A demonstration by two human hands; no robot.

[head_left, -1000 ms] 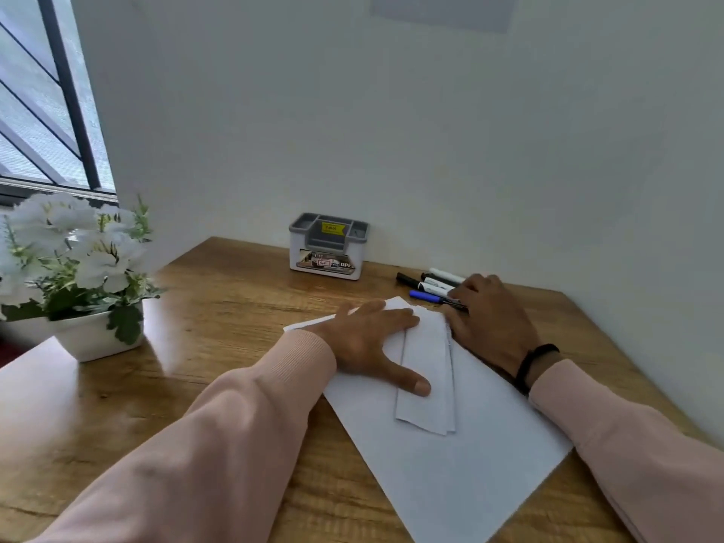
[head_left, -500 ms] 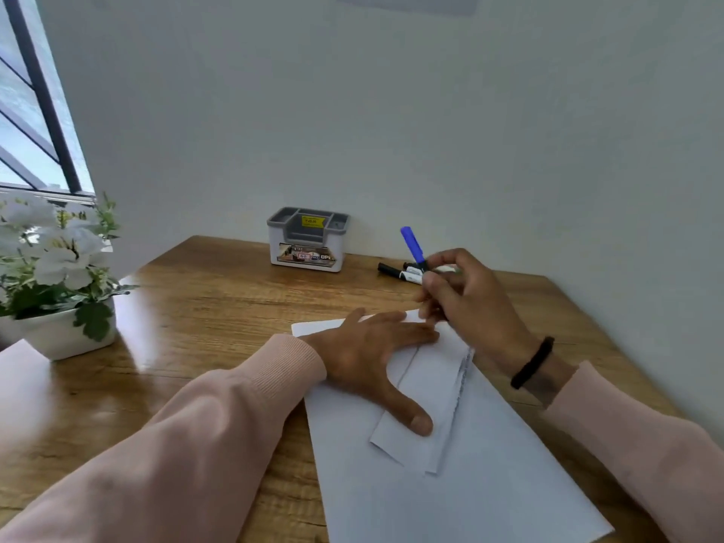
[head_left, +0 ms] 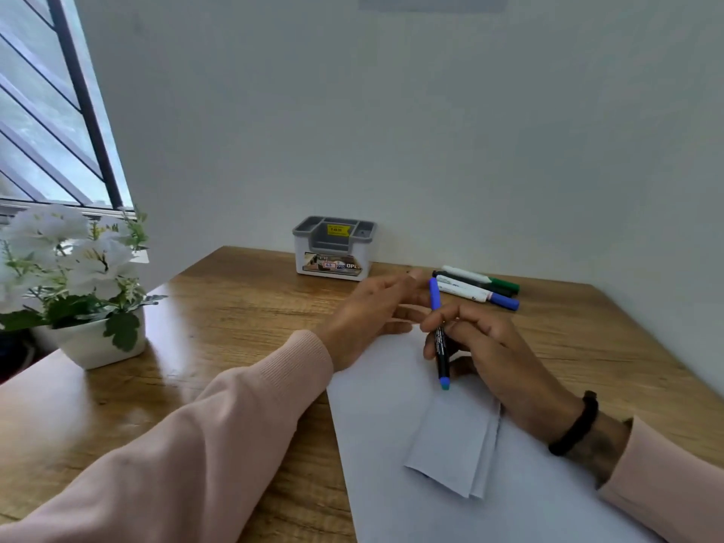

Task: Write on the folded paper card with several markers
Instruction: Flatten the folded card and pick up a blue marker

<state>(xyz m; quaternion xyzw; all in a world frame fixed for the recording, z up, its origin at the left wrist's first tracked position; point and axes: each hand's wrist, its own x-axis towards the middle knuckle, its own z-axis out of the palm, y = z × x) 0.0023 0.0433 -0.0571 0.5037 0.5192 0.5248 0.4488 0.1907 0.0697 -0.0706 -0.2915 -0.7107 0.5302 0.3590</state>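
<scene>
folded card [head_left: 454,444]: nearest thing to the camera, lying flat on the big white sheet [head_left: 391,444], creases running away from the person. Nobody is touching it now. A moment ago the left hand had it pinned with thumb and fingers, so it's loose at this point.

right hand [head_left: 493,354]: wrapped around the blue marker [head_left: 439,339], fingers curled on the barrel. It sits just past the card's far end, apart from it, wrist with the black band [head_left: 574,425] hovering beside the card's right edge.

blue marker: half a second back it was held up off the table, a second back it was still in the pile. Now it's down over the sheet, blue cap end pointing away, blue butt end toward the card. Looks capped to me, so no writing yet.

left hand [head_left: 372,307]: came off the card and is now up by the marker's cap end, fingers straight and relaxed, holding nothing. My guess is it's going for the cap.

what that means: first marker is picked, uncapping is next, then the card probably needs steadying again.

spare markers [head_left: 480,288]: bunched further back on the wooden table [head_left: 235,327], right of the grey organiser [head_left: 333,248] by the wall.

flower pot [head_left: 98,339]: off left, out of the way.
</scene>
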